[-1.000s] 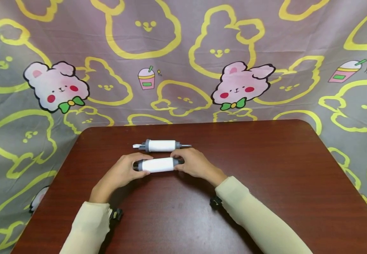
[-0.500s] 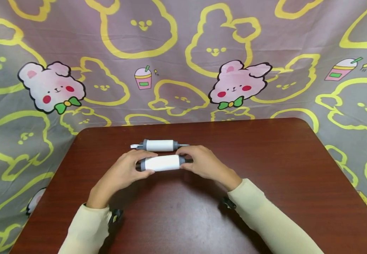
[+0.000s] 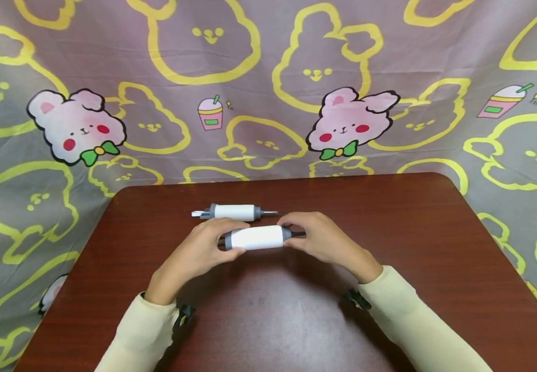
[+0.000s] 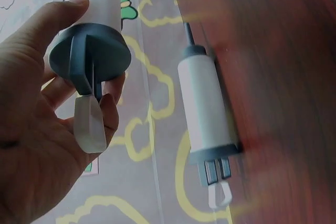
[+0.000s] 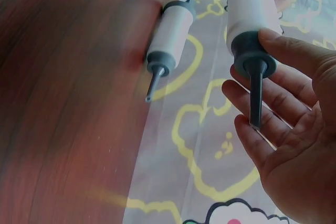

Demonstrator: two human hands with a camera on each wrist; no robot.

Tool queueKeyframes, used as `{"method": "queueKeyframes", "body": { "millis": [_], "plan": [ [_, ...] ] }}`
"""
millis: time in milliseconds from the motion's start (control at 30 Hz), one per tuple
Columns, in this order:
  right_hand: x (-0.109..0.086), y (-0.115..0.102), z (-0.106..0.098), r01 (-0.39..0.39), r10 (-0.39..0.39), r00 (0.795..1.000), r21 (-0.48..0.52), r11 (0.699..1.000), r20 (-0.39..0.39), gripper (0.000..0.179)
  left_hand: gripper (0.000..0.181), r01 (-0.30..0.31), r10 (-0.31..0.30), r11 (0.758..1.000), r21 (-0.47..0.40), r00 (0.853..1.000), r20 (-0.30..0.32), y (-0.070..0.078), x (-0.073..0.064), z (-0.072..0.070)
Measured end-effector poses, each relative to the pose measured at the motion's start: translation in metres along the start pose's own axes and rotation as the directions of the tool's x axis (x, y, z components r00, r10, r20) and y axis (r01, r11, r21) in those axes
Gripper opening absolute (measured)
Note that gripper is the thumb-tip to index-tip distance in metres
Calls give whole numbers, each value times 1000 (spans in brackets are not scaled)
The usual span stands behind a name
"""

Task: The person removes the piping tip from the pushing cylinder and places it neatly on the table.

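Observation:
Both hands hold a white tube with grey ends (image 3: 257, 237), which looks like a hand pump, lying sideways over the table. My left hand (image 3: 210, 240) grips its handle end, thumb on the white barrel; a grey flange and white loop (image 4: 90, 124) show there in the left wrist view. At the other end my right hand (image 3: 321, 238) pinches the grey collar, its thumb on one side and fingers behind. The slim dark nozzle (image 5: 255, 95) points towards the right palm. A second, matching pump-like tube (image 3: 234, 212) lies on the table just behind, nozzle to the right.
The dark red-brown table (image 3: 412, 232) has rounded back corners. A patterned cloth (image 3: 259, 67) with cartoon bears and yellow outlines hangs behind and at both sides. Dark wrist cameras (image 3: 356, 299) sit under the cream sleeves (image 3: 417, 315).
Both hands have shifted to the right with the held pump-like tube between them. The second tube has stayed where it lies behind them.

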State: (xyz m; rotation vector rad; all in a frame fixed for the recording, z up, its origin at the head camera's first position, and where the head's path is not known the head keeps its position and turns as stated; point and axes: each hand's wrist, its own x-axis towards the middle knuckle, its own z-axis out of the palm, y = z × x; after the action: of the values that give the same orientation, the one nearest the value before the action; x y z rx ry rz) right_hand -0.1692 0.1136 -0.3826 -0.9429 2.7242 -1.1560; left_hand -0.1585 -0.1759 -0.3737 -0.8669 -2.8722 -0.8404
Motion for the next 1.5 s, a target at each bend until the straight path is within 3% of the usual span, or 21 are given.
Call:
{"method": "queueKeyframes", "body": {
  "millis": [433,667,1500],
  "plan": [
    [-13,18,-18,-41,42,998,11,999,-49,38,44,-76,76,997,28,997,1,11,24,15],
    [-15,24,-25,-81,82,994,24,996,-69,36,45,-82,80,996,38,996,46,17,36,16],
    [-20,28,-28,-119,125,990,100,988,-62,35,49,-85,86,996,-28,994,68,20,37,9]
  ]
}}
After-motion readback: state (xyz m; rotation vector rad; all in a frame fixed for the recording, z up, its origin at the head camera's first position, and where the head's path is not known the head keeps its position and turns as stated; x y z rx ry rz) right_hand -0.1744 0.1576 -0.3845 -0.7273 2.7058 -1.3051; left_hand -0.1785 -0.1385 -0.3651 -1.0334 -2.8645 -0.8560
